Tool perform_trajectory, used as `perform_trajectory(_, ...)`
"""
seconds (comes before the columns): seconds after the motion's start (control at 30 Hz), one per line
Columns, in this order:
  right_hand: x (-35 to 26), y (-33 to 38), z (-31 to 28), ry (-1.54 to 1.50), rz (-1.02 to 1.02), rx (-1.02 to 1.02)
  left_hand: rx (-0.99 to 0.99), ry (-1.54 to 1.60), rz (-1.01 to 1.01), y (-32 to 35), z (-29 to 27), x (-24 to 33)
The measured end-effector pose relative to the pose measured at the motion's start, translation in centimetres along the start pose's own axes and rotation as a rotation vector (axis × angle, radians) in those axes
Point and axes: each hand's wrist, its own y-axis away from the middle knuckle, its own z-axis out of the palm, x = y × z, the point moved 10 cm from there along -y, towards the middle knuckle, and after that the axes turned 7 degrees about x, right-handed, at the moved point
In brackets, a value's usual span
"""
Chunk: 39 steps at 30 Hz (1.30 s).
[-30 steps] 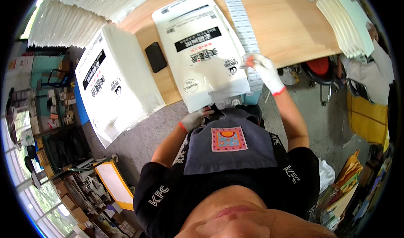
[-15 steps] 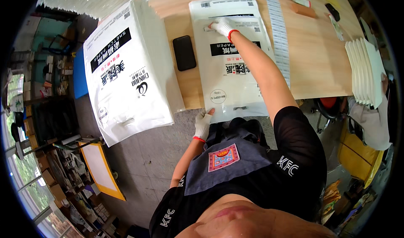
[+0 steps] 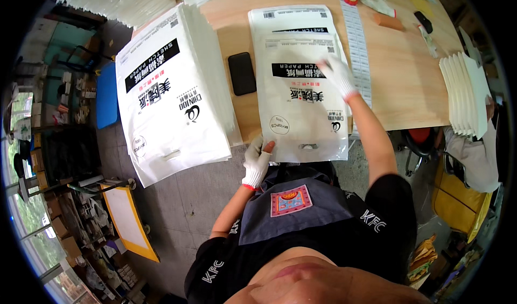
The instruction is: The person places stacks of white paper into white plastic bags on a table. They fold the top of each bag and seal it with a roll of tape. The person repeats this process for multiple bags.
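A clear plastic bag with black and red print, holding white paper (image 3: 301, 107), lies in front of me and overhangs the table's near edge. Its near-left corner is pinched by my left hand (image 3: 256, 161), thumb on top, in a white knitted glove with a red cuff. Over the right side of the bag is my right hand (image 3: 339, 78), gloved the same way. Motion smears its fingers, and I cannot tell whether they touch the plastic. Beneath, and reaching farther back, lies another printed packet (image 3: 291, 14).
To the left, a thick stack of printed plastic bags (image 3: 161, 97) juts past the table edge. A black phone (image 3: 242, 73) lies between the piles. Along the right runs a pale printed strip (image 3: 358, 46). White folded sheets (image 3: 460, 91) stand at the table's right edge.
My right hand has moved from the bag's far-left part rightward and nearer to me. My left hand stays at the near-left corner. The whole view has shifted slightly.
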Motion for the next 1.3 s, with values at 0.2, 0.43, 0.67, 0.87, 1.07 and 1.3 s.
perform_trajectory(0.2, 9.0, 21.4, -1.0, -0.367, 0.538, -0.394, -0.091, 0.102, 0.355, 1.8, 1.2, 12.6)
perform_trajectory(0.43, -3.4, 19.4, 5.9, -1.194, 0.534, -0.336, 0.0, -0.285, 0.974, 10.8, -7.6, 25.3)
perform_trajectory(0.67, -26.4, 5.8, 8.4, -0.712, -0.054, -0.55, 0.77, 0.382, 0.687, 8.8, -31.9, 20.3)
perform_trajectory(0.87, -29.9, 6.2, 4.9, 0.141, -0.384, -0.281, 1.019, 0.115, 0.453, 5.4, -34.1, 6.4)
perform_trajectory(1.07, -41.5, 20.8, -4.3, -0.982, -0.822, -0.701, 0.579, 0.115, -0.119, 7.5, -21.0, -18.2)
perform_trajectory(1.3, -45.2, 28.7, -2.4, -0.905, -0.764, -1.333, 0.004, -0.077, -0.198, 8.3, -8.6, -18.0)
